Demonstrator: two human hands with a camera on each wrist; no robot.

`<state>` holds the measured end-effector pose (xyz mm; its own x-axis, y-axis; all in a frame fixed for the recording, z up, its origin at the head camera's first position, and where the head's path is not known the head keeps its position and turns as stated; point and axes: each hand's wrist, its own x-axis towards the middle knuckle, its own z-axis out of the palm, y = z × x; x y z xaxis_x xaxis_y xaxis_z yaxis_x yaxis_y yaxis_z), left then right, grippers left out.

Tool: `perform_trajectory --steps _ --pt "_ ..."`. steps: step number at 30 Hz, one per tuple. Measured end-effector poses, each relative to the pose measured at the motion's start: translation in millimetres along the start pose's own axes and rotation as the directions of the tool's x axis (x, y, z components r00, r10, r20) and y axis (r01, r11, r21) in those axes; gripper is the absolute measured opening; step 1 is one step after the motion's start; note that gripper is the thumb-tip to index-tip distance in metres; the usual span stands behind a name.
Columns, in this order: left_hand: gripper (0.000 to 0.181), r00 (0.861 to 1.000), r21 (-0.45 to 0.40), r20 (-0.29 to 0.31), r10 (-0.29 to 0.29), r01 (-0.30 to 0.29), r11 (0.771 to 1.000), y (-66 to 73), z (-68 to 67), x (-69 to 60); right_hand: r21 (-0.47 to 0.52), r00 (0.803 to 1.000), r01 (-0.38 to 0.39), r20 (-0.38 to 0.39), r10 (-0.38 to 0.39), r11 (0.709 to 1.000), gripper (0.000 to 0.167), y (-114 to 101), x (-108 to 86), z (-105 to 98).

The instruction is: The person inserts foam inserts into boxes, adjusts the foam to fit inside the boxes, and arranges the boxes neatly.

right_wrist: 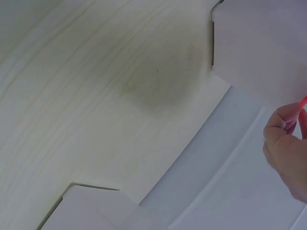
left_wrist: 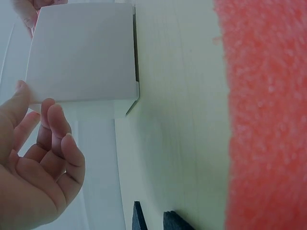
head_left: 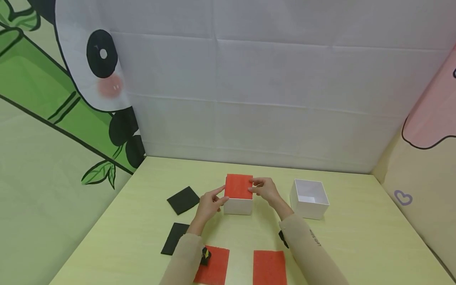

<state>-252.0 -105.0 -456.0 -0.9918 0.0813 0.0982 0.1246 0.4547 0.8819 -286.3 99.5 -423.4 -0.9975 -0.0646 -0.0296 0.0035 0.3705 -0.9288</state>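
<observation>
A red square sheet [head_left: 238, 186] lies over the top of a white box [head_left: 238, 206] in the middle of the table. On the box's left side, the left hand [head_left: 209, 204] touches the upper edge with its fingertips; in the left wrist view this hand [left_wrist: 41, 167] has its thumb and a finger at the box corner [left_wrist: 81, 52]. The right hand [head_left: 265, 189] pinches the sheet's right edge between thumb and fingers. In the right wrist view, the right hand [right_wrist: 290, 143] holds a bit of red beside the box [right_wrist: 259, 52].
An open white box [head_left: 311, 209] stands to the right. Two black sheets [head_left: 183, 200] lie at the left, one partly behind the left sleeve. Near the front edge are two more red sheets [head_left: 269, 267]. A white cloth backdrop [head_left: 267, 99] rises behind the table.
</observation>
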Motion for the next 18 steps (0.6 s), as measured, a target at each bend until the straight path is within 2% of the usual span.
perform_trajectory --steps 5,10,18 --pt "0.048 1.000 0.003 -0.001 0.001 -0.001 1.000 0.2 0.2 0.1 -0.097 0.999 0.015 0.031 -0.012 0.995 0.034 -2.0 -1.6 -0.4" --pt "0.048 1.000 0.008 0.003 -0.013 0.013 1.000 0.4 0.9 0.8 -0.181 0.997 0.069 0.058 -0.059 0.981 0.032 -1.4 -1.1 0.3" --pt "0.049 1.000 0.014 0.005 -0.015 0.015 1.000 -0.2 1.5 1.2 -0.215 0.984 0.146 0.132 -0.120 0.966 0.034 2.3 -1.4 -1.4"
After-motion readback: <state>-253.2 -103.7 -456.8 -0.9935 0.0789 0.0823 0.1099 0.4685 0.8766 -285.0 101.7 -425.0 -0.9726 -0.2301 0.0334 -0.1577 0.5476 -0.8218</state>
